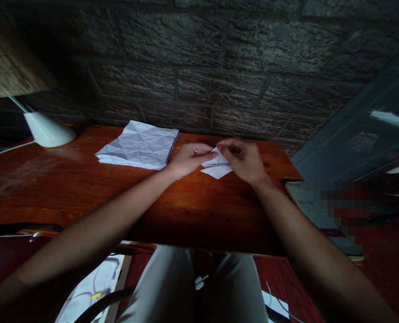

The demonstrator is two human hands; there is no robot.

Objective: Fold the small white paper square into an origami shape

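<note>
A small folded piece of white paper (218, 171) is held between my two hands, low over the wooden table. My left hand (189, 159), with a ring on one finger, pinches its upper left side between thumb and fingers. On the other side, the thumb and fingers of my right hand (245, 159) close on the upper right part of the paper. Several flaps and creases show, with a pointed corner toward me. To the left of my left hand lies a stack of creased white sheets (142, 141).
The brown wooden table (186, 211) stands against a dark block wall (199, 67). A lamp with a white base (48, 130) is at the far left, its cord running off left. A grey panel (347, 107) rises at the right. My legs (172, 287) are below the table's front edge.
</note>
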